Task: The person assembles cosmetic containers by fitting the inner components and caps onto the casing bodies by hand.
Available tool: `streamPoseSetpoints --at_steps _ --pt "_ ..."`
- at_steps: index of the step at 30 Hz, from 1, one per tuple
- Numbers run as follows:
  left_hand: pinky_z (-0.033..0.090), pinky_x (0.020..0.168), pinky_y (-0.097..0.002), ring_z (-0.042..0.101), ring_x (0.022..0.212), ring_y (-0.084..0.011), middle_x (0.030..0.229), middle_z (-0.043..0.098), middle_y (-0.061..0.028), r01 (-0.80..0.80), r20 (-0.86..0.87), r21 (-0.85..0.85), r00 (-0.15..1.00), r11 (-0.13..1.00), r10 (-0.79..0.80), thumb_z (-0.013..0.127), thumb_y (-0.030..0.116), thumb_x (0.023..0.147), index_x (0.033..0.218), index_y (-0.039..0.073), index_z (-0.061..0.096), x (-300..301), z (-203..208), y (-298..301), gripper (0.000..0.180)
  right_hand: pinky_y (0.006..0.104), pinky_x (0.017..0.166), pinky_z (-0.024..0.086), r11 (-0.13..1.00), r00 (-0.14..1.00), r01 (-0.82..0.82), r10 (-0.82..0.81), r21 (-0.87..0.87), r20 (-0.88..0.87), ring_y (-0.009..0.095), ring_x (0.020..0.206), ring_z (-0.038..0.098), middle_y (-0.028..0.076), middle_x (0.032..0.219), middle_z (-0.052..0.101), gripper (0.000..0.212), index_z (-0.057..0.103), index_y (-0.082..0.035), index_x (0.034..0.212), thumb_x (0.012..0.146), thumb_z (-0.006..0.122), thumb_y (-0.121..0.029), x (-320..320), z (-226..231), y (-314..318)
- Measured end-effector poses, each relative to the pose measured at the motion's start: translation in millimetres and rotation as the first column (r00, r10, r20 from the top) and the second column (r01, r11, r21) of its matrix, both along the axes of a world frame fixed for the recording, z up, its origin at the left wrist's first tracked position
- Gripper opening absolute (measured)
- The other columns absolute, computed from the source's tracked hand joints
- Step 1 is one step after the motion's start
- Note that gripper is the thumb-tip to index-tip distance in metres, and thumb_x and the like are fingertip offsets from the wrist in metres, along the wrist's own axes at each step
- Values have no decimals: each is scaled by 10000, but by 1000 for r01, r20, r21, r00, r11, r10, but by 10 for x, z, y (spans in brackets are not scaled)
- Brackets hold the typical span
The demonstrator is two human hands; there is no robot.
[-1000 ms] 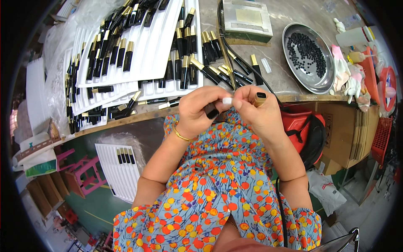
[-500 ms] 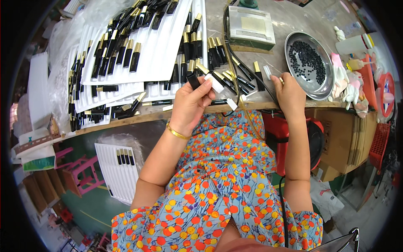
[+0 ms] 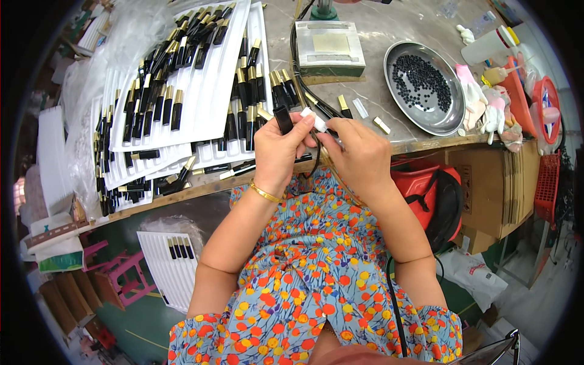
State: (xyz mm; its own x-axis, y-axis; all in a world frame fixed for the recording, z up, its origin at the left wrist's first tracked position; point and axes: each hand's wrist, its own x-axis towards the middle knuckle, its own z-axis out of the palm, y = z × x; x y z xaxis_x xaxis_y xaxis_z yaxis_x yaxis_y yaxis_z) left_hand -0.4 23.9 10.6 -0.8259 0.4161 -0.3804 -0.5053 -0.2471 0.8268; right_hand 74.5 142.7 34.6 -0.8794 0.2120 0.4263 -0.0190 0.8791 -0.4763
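My left hand is closed around a black tube, held upright between thumb and fingers. A small white block-like piece sticks out past the same thumb. Meeting it from the right, my right hand has its thumb and fingertips pinched at the white piece's end. Something dark shows at those fingertips, too small and covered to name. Just beyond the hands, a black tube with a gold cap lies on the table beside a clear-white strip and a white piece with a gold end.
Many gold-capped black tubes lie on white ribbed trays at the left. A metal dish holds small black parts. Behind stands a grey box-shaped device with black cables. Gloves and a red basket are at the right.
My right hand has moved left from beside the dish to my left hand, its fingertips now at the white piece. The view has shifted; the left hand keeps its hold.
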Motion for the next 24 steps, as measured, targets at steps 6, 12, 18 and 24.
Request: streamPoseSetpoints --at_steps 6,12,18,24 --pt "372 424 -155 560 549 -80 755 623 -87 132 -48 -22 990 991 -133 634 29 773 928 -59 568 2 96 -23 191 233 492 434 884 982 126 -47 -450 184 122 532 556 57 714 629 139 603 -9 831 732 659 -89 40 20 84" --pt "358 403 -156 578 581 -97 816 630 -116 179 -85 -7 980 984 -179 623 28 783 970 -69 559 10 71 -13 220 160 505 399 270 958 211 132 -939 253 27 593 520 33 728 617 147 608 26 857 768 651 -83 21 9 236" --pt "351 394 -152 576 564 -97 785 628 -111 212 -71 -65 974 975 -216 617 51 794 945 -65 571 2 51 -6 195 162 476 385 265 933 243 200 -933 300 17 572 504 16 730 617 146 608 24 856 760 656 -75 16 -58 321" --pt "293 376 -154 428 421 -29 604 592 -55 239 -109 -44 964 970 -242 633 99 788 867 -14 587 -32 29 -16 145 166 472 396 588 987 67 79 -806 139 13 566 495 7 707 605 134 609 29 838 756 658 -66 37 -106 202"
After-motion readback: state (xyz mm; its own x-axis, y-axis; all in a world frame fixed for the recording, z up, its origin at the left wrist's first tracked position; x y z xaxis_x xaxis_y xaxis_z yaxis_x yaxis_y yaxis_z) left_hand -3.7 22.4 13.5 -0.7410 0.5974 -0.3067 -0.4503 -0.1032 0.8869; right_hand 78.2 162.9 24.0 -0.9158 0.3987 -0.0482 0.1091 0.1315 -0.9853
